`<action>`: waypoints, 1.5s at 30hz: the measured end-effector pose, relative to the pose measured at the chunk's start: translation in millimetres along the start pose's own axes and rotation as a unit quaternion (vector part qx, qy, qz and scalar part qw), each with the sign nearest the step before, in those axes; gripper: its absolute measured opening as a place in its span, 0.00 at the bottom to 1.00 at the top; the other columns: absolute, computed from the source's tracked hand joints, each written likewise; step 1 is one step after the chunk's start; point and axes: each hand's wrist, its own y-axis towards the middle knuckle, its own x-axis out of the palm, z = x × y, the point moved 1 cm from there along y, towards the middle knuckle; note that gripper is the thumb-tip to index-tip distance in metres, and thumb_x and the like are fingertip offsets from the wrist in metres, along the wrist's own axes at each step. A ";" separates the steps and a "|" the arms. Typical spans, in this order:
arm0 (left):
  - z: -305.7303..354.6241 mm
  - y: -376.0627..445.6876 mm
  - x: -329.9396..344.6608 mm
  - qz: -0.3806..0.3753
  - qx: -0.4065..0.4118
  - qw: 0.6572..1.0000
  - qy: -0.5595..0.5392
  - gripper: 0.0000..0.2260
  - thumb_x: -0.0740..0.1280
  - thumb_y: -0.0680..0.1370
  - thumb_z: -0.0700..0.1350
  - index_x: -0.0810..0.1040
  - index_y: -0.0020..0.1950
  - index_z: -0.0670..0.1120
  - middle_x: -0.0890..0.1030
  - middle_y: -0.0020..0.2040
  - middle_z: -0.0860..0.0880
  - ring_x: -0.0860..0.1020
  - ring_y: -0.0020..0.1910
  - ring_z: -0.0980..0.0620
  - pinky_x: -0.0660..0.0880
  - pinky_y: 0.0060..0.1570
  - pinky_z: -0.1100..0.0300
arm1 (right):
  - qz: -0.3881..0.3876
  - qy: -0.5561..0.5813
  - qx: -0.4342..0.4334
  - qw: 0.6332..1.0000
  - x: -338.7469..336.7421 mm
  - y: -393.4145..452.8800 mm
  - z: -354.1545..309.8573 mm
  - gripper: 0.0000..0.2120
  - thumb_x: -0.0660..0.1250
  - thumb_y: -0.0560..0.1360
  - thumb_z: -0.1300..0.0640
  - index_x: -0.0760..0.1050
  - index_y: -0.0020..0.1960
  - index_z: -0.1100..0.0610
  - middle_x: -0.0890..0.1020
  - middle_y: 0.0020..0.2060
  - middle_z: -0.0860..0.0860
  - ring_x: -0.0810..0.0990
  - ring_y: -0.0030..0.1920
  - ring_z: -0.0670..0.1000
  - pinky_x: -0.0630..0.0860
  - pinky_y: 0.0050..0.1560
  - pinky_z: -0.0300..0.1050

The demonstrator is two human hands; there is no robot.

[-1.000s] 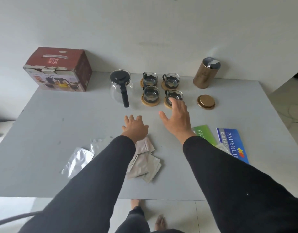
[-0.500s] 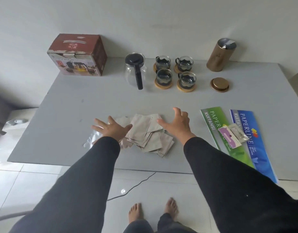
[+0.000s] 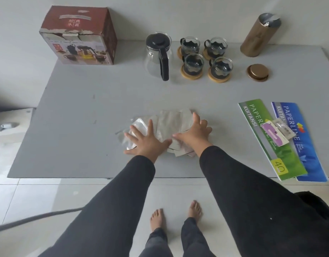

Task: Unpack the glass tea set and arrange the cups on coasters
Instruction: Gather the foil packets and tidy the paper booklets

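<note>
Several glass cups (image 3: 194,63) with black holders stand on round wooden coasters (image 3: 219,78) at the back of the grey table (image 3: 76,117). A glass teapot (image 3: 158,56) with a black lid and handle stands to their left. Further left stands the red tea set box (image 3: 80,36). My left hand (image 3: 146,140) and my right hand (image 3: 192,133) lie flat, fingers spread, on a pile of pale paper and foil wrappers (image 3: 169,123) near the table's front edge, pressing them together from both sides.
A gold cylindrical tin (image 3: 259,37) stands open at the back right, its gold lid (image 3: 257,72) lying in front of it. A green receipt book (image 3: 267,136) and a blue one (image 3: 304,141) lie at the right, small packets on top. Bare feet and white floor tiles are below.
Both hands have moved inward onto the wrappers and pushed them into a tighter pile. The camera has tilted down and backed away from the table.
</note>
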 end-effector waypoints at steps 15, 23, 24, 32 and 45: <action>-7.1 14.2 -8.4 0.074 0.119 0.990 -0.034 0.52 0.70 0.70 0.61 0.37 0.77 0.45 0.60 0.73 0.47 0.58 0.73 0.48 0.62 0.68 0.49 | -0.006 0.117 0.032 0.993 19.3 -10.7 -29.2 0.45 0.79 0.63 0.50 0.58 0.70 0.59 0.76 0.59 0.56 0.77 0.59 0.56 0.72 0.50 0.42; -31.0 33.0 -32.6 0.083 0.068 0.994 -0.002 0.48 0.74 0.61 0.66 0.59 0.72 0.45 0.62 0.68 0.44 0.59 0.70 0.44 0.64 0.65 0.51 | 0.007 0.093 0.029 0.995 31.2 -12.9 -30.6 0.42 0.79 0.62 0.49 0.60 0.66 0.60 0.75 0.60 0.57 0.75 0.61 0.58 0.73 0.58 0.47; -32.1 31.1 -32.9 0.095 0.049 0.994 -0.001 0.50 0.74 0.59 0.67 0.58 0.73 0.46 0.58 0.70 0.44 0.56 0.71 0.43 0.62 0.66 0.50 | 0.010 0.090 0.027 0.996 31.6 -12.6 -30.9 0.42 0.80 0.61 0.49 0.61 0.65 0.60 0.76 0.59 0.57 0.76 0.60 0.58 0.74 0.58 0.47; -29.6 31.2 -40.6 0.085 0.014 0.994 -0.063 0.54 0.79 0.60 0.60 0.52 0.74 0.43 0.61 0.68 0.45 0.60 0.70 0.45 0.65 0.64 0.52 | 0.001 0.067 0.026 0.997 35.5 -13.3 -37.7 0.40 0.80 0.60 0.47 0.62 0.62 0.60 0.77 0.56 0.56 0.77 0.58 0.58 0.75 0.58 0.50; -29.3 32.0 -53.3 0.030 0.057 0.995 -0.075 0.34 0.78 0.64 0.55 0.63 0.59 0.44 0.70 0.56 0.46 0.69 0.61 0.45 0.68 0.57 0.52 | 0.018 0.043 -0.022 0.999 41.8 -14.2 -49.4 0.33 0.78 0.63 0.53 0.66 0.61 0.61 0.74 0.58 0.58 0.74 0.59 0.59 0.72 0.54 0.47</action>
